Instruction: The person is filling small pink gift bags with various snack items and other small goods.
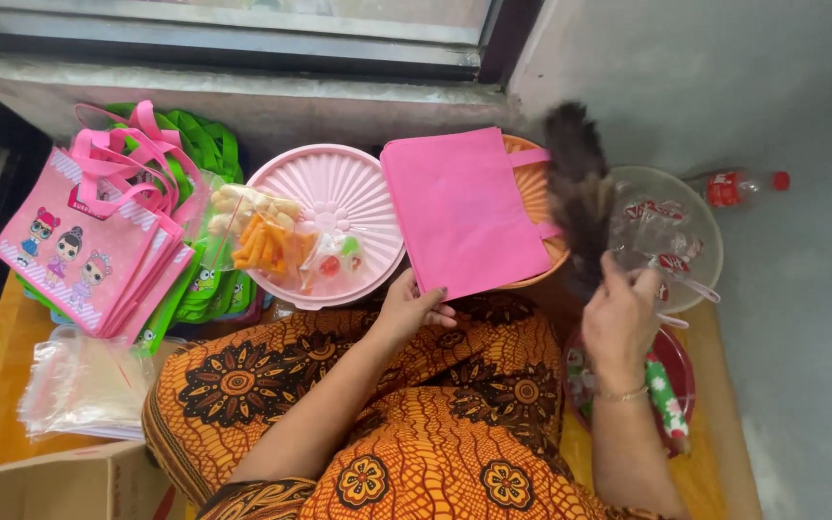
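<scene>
Beside the round pink ribbed plastic lid (339, 197), on its right, lies a flat plain pink fabric tote bag (462, 212), resting partly on an orange round basket (541, 207) whose rim shows behind it. The person's left hand (414, 306) sits just below that lid, fingers curled, with the fingertips touching the tote bag's lower left corner; whether it actually pinches the fabric cannot be told. On the near half of the lid lie clear packets of pale and orange finger snacks (257, 231) and a small packet of coloured sweets (339, 258).

Well to the right of the lid, the right hand (620, 323) is raised, fingers closed on a clear plastic packet with red and white wrapped sweets (662, 236), held over a clear round plastic lid (700, 217). A dark blurred feather duster (578, 188) stands between the tote bag and that packet. Below the right hand is a red round bowl (678, 371) with a green and white spotted wrapped stick (664, 395).

Left of the pink lid stands a stack of pink cartoon-doll gift bags (84, 246) over green ones (206, 144), with a pile of clear plastic bags (84, 385) below it. A small red-labelled bottle (739, 186) lies far right.
</scene>
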